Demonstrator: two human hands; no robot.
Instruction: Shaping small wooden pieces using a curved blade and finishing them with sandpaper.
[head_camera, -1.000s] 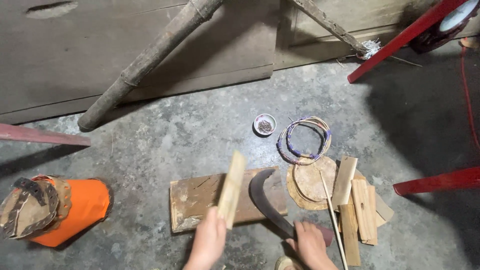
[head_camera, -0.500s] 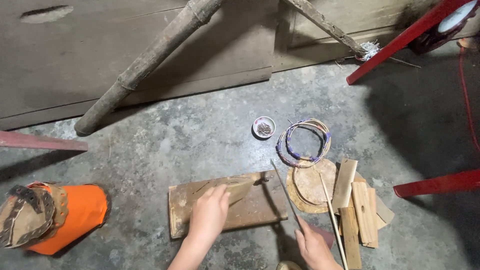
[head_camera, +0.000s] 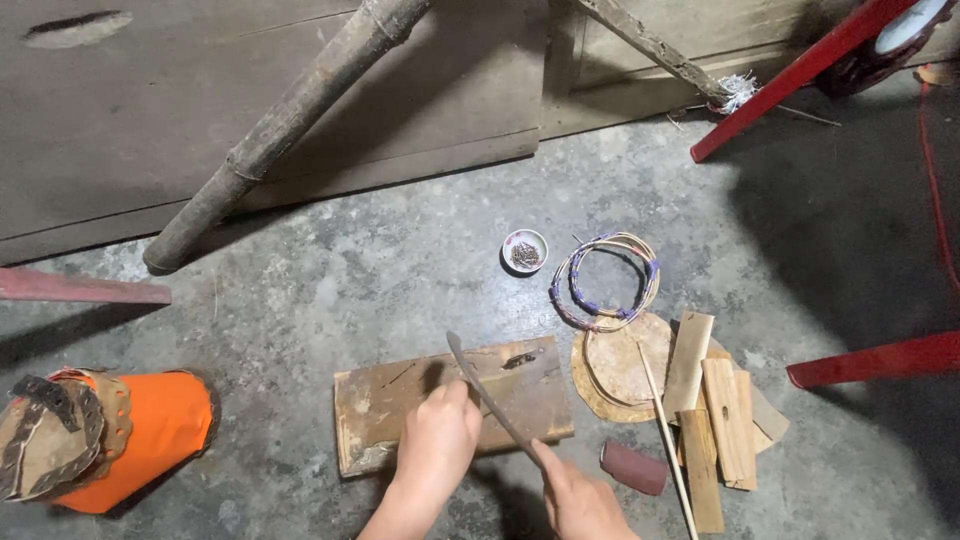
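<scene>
Two bare hands meet over a flat wooden board (head_camera: 400, 415) on the concrete floor (head_camera: 400, 290), and the thing they work with is a long curved blade (head_camera: 490, 395). Its long axis runs on a diagonal: the tip points toward eleven o'clock, up and away from the person, while the handle end drops toward five o'clock into the right hand (head_camera: 580, 500). That hand is closed around the handle in a fist. The blade passes just over the right half of the board, edge-on to the camera, so it shows as a thin dark line.

At nine o'clock from the blade, the left hand (head_camera: 440, 440) rests on the board with fingers curled down; whether it pins a piece of wood beneath them cannot be told. The board itself lies with its long side running roughly nine to three, tilted slightly.

At three o'clock from the board lie round tan discs (head_camera: 620, 365), several short wooden slats (head_camera: 725, 420), a thin stick (head_camera: 665, 450) and a small reddish-brown block (head_camera: 635, 468). At one o'clock sit a coiled ring of cane with purple binding (head_camera: 603, 282) and a small bowl of dark bits (head_camera: 524, 252). Well apart at nine o'clock lies an orange cone-shaped object with woven trim (head_camera: 150, 430). A thick bamboo pole (head_camera: 290, 130) leans at eleven o'clock.
</scene>
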